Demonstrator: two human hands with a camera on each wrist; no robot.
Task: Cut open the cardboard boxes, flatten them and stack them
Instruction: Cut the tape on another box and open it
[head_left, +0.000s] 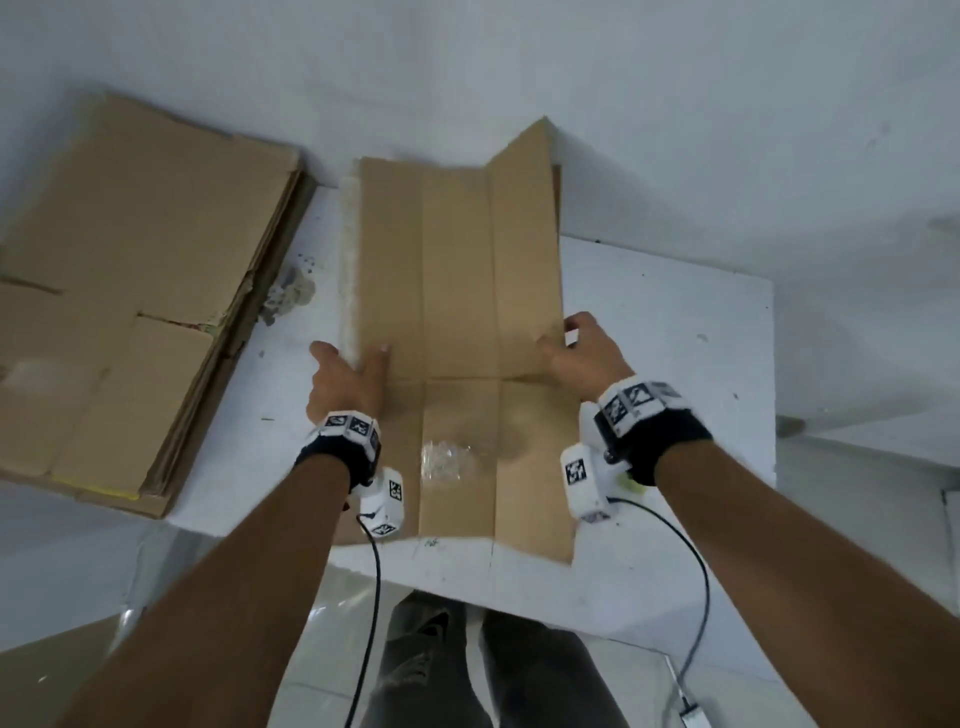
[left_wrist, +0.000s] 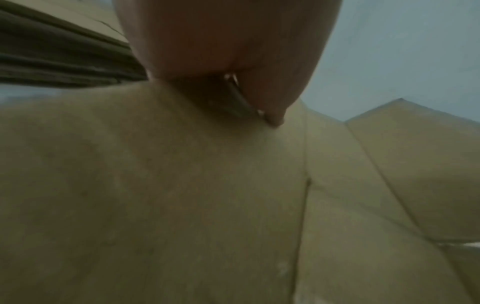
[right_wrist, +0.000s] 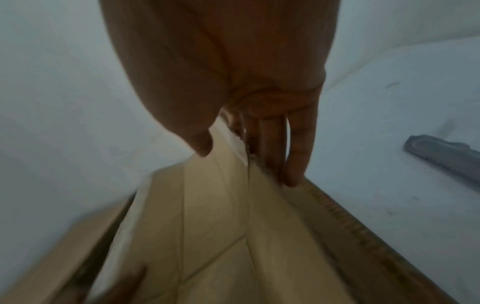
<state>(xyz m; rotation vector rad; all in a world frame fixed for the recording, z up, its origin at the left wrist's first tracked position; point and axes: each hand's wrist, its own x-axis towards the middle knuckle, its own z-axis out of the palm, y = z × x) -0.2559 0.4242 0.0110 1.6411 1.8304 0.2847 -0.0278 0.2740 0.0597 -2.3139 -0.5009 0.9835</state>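
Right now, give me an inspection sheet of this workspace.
Surface: white table, scuffed, stained near the stack.
Job's things: flattened cardboard box on the table, far right flap raised; stack of flattened boxes at left.
Clutter: crumpled clear tape on the box; grey utility knife on the table.
Grippers: left hand and right hand grip the box's side edges.
Cables: black cable, grey cable hang from the wrists.
Surroundings: white wall.
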